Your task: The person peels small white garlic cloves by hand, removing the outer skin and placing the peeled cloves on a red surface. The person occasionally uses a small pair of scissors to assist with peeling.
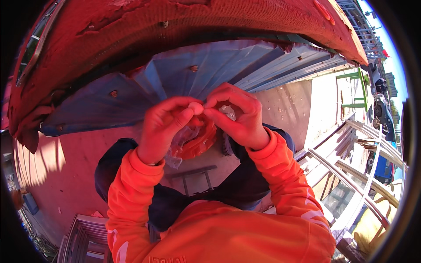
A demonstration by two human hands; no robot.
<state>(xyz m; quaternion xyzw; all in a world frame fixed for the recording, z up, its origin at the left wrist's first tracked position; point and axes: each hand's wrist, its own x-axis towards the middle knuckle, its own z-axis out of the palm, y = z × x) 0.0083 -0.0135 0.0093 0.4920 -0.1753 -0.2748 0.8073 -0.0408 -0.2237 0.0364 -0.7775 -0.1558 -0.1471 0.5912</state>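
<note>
1. Nearest the camera, the orange sleeves [245,228] rise from the lower edge, both forearms bent upward so the hands meet at mid-picture, over dark trousers [175,206].
2. The left hand [164,127] is raised, its back to the camera and its wrist bent; its fingers [186,115] curl inward, the thumb tip pressed against the right hand's fingertips.
3. Between and just under the two hands hangs a crumpled clear plastic bag [193,140] that reads orange-red inside. It is bunched and creased, with no clear long axis; its gathered top points up into the pinch and its body sags toward the knees.
4. The right hand [241,116] mirrors the left, knuckles up, fingers [215,115] pressed together on the bag's top edge.
5. Behind the hands, a corrugated metal sheet [219,65] fans out beneath a worn red edge [175,26].
6. To the right lie pale metal frames [351,175].
</note>
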